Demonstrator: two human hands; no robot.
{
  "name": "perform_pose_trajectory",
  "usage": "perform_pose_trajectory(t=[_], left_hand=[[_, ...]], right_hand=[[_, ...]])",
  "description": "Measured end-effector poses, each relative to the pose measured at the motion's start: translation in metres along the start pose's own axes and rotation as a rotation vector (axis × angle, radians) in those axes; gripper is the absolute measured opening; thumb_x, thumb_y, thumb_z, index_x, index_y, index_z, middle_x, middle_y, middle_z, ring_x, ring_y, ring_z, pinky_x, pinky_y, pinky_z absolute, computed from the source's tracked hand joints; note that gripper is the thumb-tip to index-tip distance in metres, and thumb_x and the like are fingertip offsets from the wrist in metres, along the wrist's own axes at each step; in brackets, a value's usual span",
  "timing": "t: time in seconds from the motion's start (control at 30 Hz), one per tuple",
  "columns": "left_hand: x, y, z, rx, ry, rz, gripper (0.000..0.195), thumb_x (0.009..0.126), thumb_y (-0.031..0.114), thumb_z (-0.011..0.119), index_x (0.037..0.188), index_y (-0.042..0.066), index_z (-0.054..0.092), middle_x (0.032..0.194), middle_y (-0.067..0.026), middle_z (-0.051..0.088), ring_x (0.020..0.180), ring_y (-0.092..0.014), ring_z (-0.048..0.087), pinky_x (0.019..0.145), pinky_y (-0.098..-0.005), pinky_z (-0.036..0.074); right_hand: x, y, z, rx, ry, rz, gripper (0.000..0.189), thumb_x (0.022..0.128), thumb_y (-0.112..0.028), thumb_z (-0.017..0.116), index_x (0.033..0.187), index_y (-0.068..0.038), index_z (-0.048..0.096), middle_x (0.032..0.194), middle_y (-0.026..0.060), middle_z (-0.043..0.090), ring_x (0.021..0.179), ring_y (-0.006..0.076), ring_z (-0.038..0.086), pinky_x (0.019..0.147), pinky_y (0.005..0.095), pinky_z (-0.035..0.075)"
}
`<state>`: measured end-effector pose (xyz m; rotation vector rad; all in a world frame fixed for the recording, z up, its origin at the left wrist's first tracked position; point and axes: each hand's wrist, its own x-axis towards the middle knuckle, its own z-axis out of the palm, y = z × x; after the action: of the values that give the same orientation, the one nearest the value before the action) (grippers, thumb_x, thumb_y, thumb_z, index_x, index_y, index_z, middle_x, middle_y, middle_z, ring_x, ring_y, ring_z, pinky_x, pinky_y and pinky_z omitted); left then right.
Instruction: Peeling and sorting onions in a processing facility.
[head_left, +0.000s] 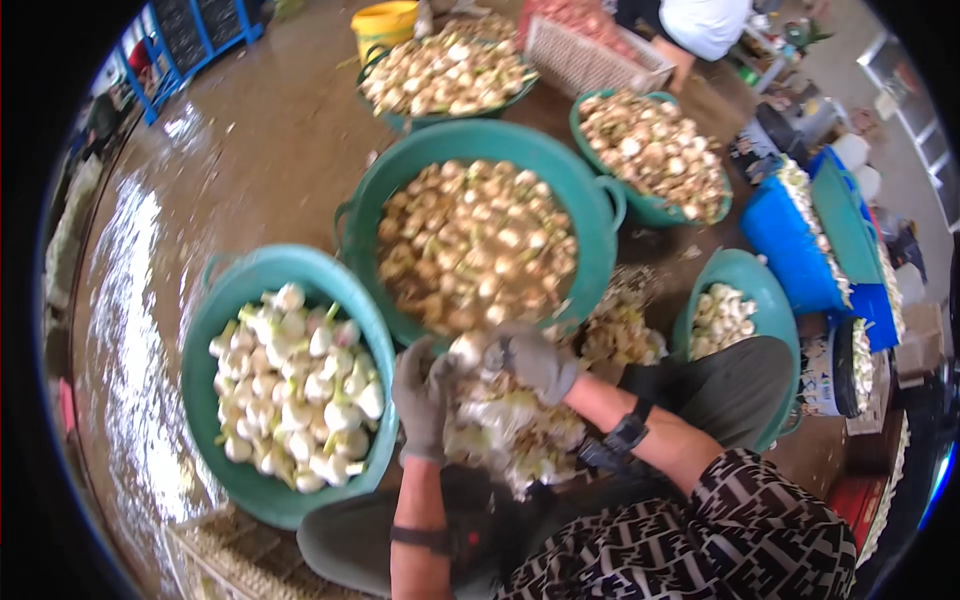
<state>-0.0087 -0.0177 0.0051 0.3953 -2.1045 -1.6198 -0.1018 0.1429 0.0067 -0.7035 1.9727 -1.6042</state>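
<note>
Both my hands wear grey gloves and meet at the near rim of a large green tub (480, 139). In the tub, unpeeled garlic bulbs (480, 232) sit in brown water. A whitish garlic bulb (468, 349) lies between my hands. My right hand (532, 360) is curled against its right side, apparently gripping it. At its left, my left hand (426, 397) has bent fingers; whether they touch the bulb is unclear. Below them is a heap of garlic skins (517, 431). Left of my left hand, a green tub (196, 375) holds cleaned white garlic bulbs (300, 390).
Farther off, two green tubs (442, 120) (652, 206) hold more garlic. At right stand a green tub (776, 300) with white bulbs and a tipped blue container (787, 240). A crate (195, 559) is at lower left. A person (705, 26) is beyond a pale crate (577, 64).
</note>
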Motion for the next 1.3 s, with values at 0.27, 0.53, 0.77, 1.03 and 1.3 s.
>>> perform_pose_trajectory(t=[0.27,0.53,0.77,1.03,1.3], left_hand=[[-0.01,-0.01,-0.001,0.024,-0.001,-0.123,0.023,0.07,0.011,0.069,0.091,0.003,0.063,0.072,-0.0087,0.059,0.063,-0.017,0.058,0.06,-0.029,0.046],[-0.001,0.004,0.001,-0.179,-0.118,0.028,0.02,0.071,-0.003,0.063,0.089,0.003,0.062,0.083,-0.0074,0.061,0.078,-0.018,0.06,0.067,-0.0272,0.049],[-0.001,0.021,-0.004,-0.789,-0.163,-0.281,0.015,0.081,-0.008,0.049,0.093,-0.001,0.054,0.099,-0.007,0.056,0.087,-0.017,0.06,0.073,-0.0296,0.054],[-0.006,0.016,0.011,-0.61,-0.326,-0.428,0.027,0.08,0.001,0.055,0.107,-0.001,0.052,0.101,-0.0088,0.059,0.084,-0.015,0.059,0.072,-0.0266,0.05],[-0.018,0.006,0.015,-0.476,-0.31,-0.407,0.037,0.081,0.009,0.058,0.115,-0.001,0.049,0.09,-0.0051,0.054,0.079,-0.012,0.053,0.072,-0.0223,0.044]], right_hand=[[-0.001,-0.016,0.031,-0.237,0.123,-0.104,0.005,0.071,0.003,0.058,0.072,-0.002,0.057,0.066,0.0071,0.057,0.06,0.0153,0.056,0.056,0.0271,0.045],[-0.001,-0.019,-0.028,0.477,-0.028,0.183,0.011,0.083,-0.01,0.046,0.078,-0.002,0.052,0.07,0.004,0.051,0.063,0.0146,0.055,0.052,0.0268,0.048],[-0.016,-0.004,-0.067,-0.593,0.033,-0.002,0.025,0.066,-0.014,0.061,0.089,-0.004,0.059,0.074,0.0096,0.061,0.066,0.0221,0.059,0.059,0.0293,0.048],[-0.026,-0.026,-0.025,-0.059,-0.102,0.031,0.039,0.075,-0.012,0.066,0.113,-0.007,0.055,0.109,0.0083,0.058,0.099,0.0164,0.054,0.08,0.03,0.046],[-0.008,-0.074,-0.179,-1.584,-0.719,0.639,0.035,0.07,-0.022,0.061,0.101,-0.006,0.061,0.082,0.0176,0.062,0.076,0.0326,0.061,0.066,0.0392,0.048]])
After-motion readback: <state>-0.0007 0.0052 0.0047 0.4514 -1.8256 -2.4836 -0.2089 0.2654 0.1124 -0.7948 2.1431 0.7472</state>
